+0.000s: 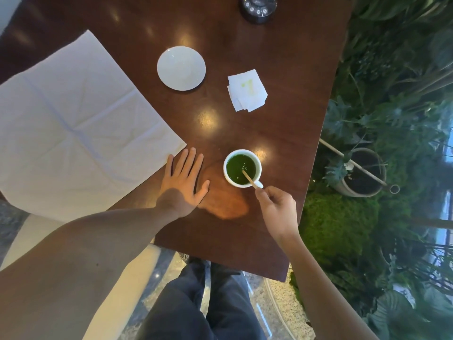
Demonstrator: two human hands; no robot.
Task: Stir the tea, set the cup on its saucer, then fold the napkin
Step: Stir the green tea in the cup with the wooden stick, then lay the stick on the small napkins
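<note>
A white cup (230, 177) full of green tea stands on the dark wooden table (282, 123) near its right edge. My right hand (278, 209) pinches a thin wooden stirrer (249, 178) whose tip dips into the tea. My left hand (185, 182) lies flat on the table, fingers spread, just left of the cup. An empty white saucer (181, 68) sits farther back in the middle. A large white napkin (73, 128) lies unfolded and creased on the left, hanging over the table's near edge.
A small folded napkin (247, 90) with a green stain lies right of the saucer. A dark round device (257, 8) stands at the far edge. Potted plants (360, 173) and greenery fill the floor beyond the table's right edge. My legs are below the near edge.
</note>
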